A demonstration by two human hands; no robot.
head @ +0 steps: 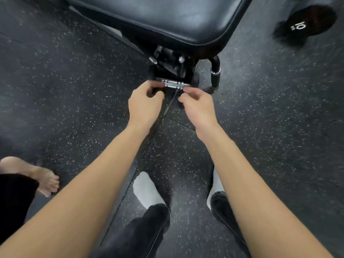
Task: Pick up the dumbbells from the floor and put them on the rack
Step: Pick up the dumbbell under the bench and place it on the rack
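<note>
A dumbbell (175, 84) with a ringed chrome handle lies on the floor under the near end of a bench, its black heads mostly in shadow. My left hand (147, 103) curls its fingers over the handle's left end, thumb below. My right hand (198, 107) hovers just short of the handle's right end, its fingers loosely curled around nothing. A second black dumbbell (305, 25), marked 10, lies on the floor at the top right, blurred. No rack is in view.
The black padded bench (167, 19) and its frame (173, 66) overhang the dumbbell; a bench leg with a wheel (215, 77) stands to the right. My socked feet (147, 190) stand on speckled rubber flooring (74, 90). Another person's bare foot (42, 179) is at the left.
</note>
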